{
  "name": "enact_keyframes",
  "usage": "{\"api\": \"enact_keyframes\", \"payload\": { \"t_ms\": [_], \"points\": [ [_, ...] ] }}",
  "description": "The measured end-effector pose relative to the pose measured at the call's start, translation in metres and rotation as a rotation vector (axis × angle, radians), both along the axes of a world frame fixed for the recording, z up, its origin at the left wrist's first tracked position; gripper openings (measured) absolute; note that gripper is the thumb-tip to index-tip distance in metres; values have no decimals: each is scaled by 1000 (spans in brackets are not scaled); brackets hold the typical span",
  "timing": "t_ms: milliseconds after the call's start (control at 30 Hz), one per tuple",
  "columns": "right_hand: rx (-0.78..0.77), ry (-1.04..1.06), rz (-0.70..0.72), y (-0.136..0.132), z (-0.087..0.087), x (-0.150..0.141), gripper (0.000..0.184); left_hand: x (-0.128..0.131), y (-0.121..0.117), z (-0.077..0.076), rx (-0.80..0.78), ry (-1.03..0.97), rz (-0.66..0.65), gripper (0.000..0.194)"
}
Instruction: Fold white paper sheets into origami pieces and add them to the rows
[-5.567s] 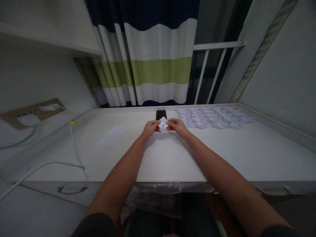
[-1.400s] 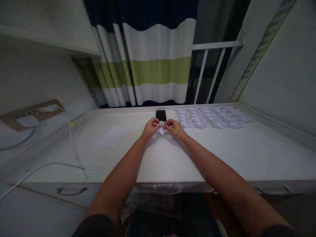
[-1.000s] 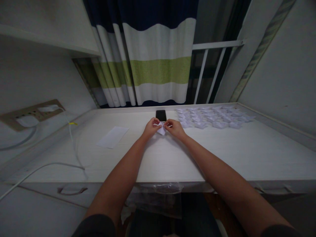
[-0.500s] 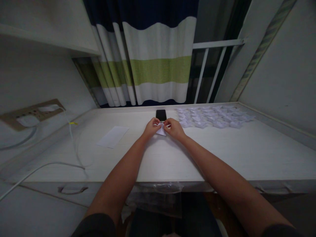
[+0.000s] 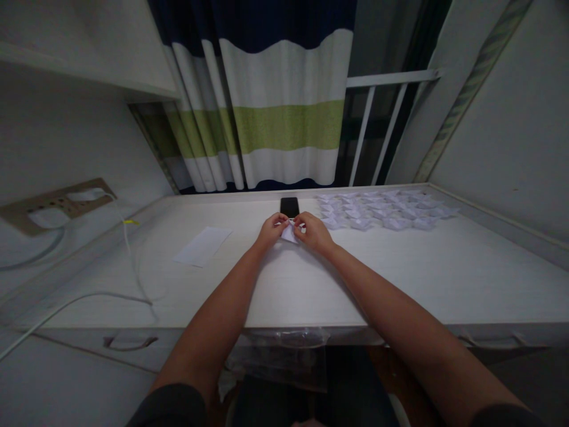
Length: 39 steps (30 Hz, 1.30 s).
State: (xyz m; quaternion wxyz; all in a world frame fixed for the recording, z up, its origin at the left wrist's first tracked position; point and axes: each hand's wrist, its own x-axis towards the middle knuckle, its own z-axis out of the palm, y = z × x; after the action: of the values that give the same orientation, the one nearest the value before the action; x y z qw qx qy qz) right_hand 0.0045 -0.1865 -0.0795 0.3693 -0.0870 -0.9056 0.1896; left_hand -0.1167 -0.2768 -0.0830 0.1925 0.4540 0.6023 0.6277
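My left hand (image 5: pixel 271 230) and my right hand (image 5: pixel 315 230) meet near the middle of the white desk. Between them is a small piece of folded white paper (image 5: pixel 289 233), pinched by the fingers of both hands. Its lower part shows as a pointed flap; the upper part is hidden behind the fingers. Just beyond the fingertips lies a black phone-like slab (image 5: pixel 290 207). Several folded white paper pieces (image 5: pixel 398 222) stand in rows to the right of my right hand. Left of my left hand, a flat white paper sheet (image 5: pixel 203 247) rests on the desk.
White cables (image 5: pixel 91 295) run across the desk's left side from plugs in a wall socket strip (image 5: pixel 73 204). A striped curtain (image 5: pixel 288 127) hangs behind the desk. Clear plastic (image 5: pixel 302 338) hangs at the front edge, above my lap.
Both hands stay in nearly the same place. The fingers have shifted slightly on the folded paper, and its visible flap sits a touch differently.
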Motion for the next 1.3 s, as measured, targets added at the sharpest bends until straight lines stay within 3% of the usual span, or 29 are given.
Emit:
{"api": "enact_keyframes", "payload": {
  "t_ms": [100, 333, 500, 667, 767, 933, 1300],
  "points": [
    [-13, -4, 4, 0, 0, 0, 3, 2, -1, 1, -19, -37, 12, 14],
    [-80, 28, 42, 4, -1, -3, 4, 1, -1, 2, 69, 84, 37, 17],
    [-304, 24, 42, 9, -5, -6, 17, -3, 1, -1, 97, 99, 57, 21],
    [-637, -17, 100, 13, -9, -11, 15, -4, 0, -1, 91, 74, 88, 23],
    [-768, 12, 130, 16, -9, -12, 13, -3, 0, 0, 52, -21, 42, 32],
    [-867, 75, 152, 22, -6, -10, 16, -1, -2, 0, -59, -150, -70, 41],
    [-989, 114, 179, 19, 0, -5, 18, -2, -3, 1, 1, -137, -65, 50]
  ]
}}
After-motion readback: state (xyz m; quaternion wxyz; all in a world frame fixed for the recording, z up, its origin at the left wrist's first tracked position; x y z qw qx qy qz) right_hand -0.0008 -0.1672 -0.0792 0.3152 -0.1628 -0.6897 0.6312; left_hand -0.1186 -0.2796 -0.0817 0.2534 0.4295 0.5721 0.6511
